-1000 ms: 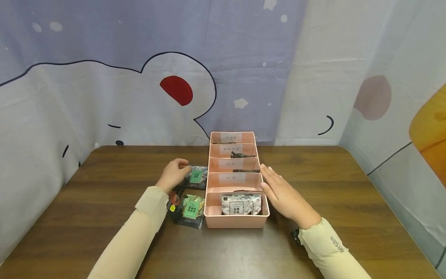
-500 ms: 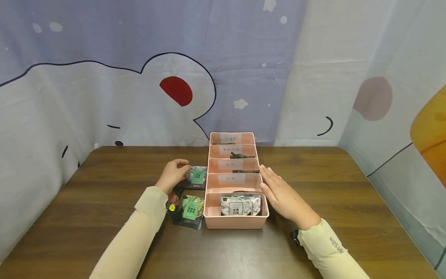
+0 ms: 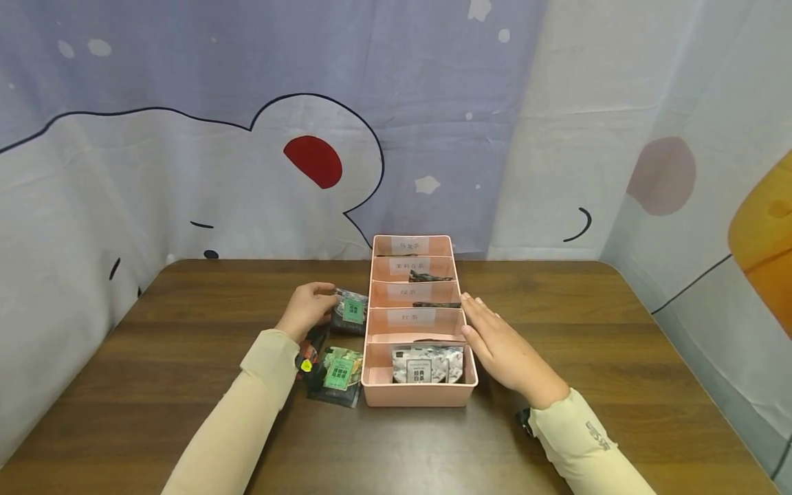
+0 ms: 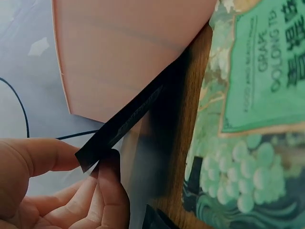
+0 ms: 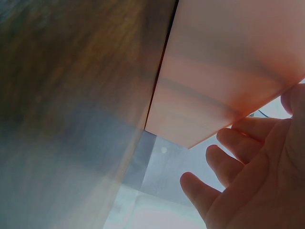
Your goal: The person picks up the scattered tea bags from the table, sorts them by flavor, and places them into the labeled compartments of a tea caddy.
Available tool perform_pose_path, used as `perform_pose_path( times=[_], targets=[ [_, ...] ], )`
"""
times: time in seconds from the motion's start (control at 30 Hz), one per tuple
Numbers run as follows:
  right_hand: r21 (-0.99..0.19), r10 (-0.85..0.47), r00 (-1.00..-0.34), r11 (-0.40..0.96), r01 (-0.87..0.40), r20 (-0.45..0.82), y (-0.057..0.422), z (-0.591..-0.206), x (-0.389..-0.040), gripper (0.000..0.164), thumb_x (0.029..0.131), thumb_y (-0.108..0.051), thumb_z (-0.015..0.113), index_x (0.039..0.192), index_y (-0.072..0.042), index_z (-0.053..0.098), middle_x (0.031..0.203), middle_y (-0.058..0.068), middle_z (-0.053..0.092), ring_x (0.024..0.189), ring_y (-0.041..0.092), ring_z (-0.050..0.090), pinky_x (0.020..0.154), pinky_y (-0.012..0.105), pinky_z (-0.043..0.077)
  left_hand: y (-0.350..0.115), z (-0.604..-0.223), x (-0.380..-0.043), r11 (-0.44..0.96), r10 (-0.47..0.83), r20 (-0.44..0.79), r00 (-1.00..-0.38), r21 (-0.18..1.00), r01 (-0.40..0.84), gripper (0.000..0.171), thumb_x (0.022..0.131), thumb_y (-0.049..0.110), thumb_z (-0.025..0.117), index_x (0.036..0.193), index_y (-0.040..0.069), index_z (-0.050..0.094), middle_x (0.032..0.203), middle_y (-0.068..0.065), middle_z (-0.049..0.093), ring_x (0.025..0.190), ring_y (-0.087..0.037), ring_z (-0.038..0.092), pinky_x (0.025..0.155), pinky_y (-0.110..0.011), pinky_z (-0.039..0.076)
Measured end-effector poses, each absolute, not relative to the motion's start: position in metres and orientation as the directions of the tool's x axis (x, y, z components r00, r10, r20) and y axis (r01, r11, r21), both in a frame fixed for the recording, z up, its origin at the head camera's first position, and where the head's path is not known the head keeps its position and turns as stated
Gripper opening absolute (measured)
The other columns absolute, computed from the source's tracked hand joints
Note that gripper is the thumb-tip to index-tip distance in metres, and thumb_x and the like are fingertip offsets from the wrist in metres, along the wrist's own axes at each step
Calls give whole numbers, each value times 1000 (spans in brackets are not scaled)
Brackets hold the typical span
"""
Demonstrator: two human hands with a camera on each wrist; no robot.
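Pinch grip at far left: we see the left hand (image 3: 304,311) with thumb and fingertips closed on one edge of a dark tea pouch (image 3: 353,311), with hardly any gap between them. For a clean lift, we judge that a narrow pinch on this margin serves best, the held edge rising first so that the thin pouch clears its neighbours without buckling. Under the wrist we find a red-fronted packet (image 3: 311,349), partly hidden; just right of it lies the grape oolong tea pouch (image 3: 338,372), face up, which we would avoid dragging. The pinched pouch sits beyond it, beside the box's left wall, its held edge tilted up; we note a green label on a patterned upper panel, a dark lower band and, edge-on in the left wrist view, a flat black profile. Whether its far edge touches the wall we cannot tell. Next comes the pink five-compartment box (image 3: 419,395), with pale tea pouches (image 3: 425,364) in its front compartment. At right we see the right hand (image 3: 510,350), fingers extended along the box's side and grasping nothing; light contact there, we judge, would steady it.
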State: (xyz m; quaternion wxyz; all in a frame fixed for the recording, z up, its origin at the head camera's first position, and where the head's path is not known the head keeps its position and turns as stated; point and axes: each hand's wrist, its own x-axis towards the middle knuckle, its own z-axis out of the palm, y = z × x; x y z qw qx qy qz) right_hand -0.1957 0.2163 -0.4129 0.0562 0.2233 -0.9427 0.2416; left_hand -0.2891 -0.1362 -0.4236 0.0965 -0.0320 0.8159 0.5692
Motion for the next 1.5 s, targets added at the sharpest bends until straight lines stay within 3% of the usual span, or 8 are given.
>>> perform_pose_path(
  times=[0.8, 1.17, 1.5],
  targets=[
    [-431, -390, -894, 783, -448, 220, 217, -413, -197, 55, 111, -28, 39, 158, -1, 30, 164, 15, 29, 151, 37, 23, 122, 56, 21, -144, -422, -288, 335, 49, -217, -975, 923, -189, 45, 100, 13, 60, 140, -7, 52, 138, -25, 55, 122, -33, 59, 92, -38, 58],
    [-367, -376, -904, 826, -427, 205, 217, -412, -195, 55, 112, -32, 36, 159, -4, 30, 165, 11, 29, 152, 34, 24, 122, 58, 18, -146, -408, -283, 307, 42, -140, -989, 944, -121, 42, 101, 12, 59, 138, -7, 53, 138, -27, 58, 128, -36, 57, 98, -47, 55],
    [-268, -373, -904, 867, -420, 208, 215, -411, -194, 56, 111, -34, 37, 159, -6, 32, 165, 7, 29, 153, 31, 23, 124, 57, 10, -153, -393, -277, 344, 6, -18, -1000, 939, -14, 39, 101, 13, 59, 135, -6, 56, 130, -27, 64, 120, -34, 61, 86, -36, 58]
  ],
)
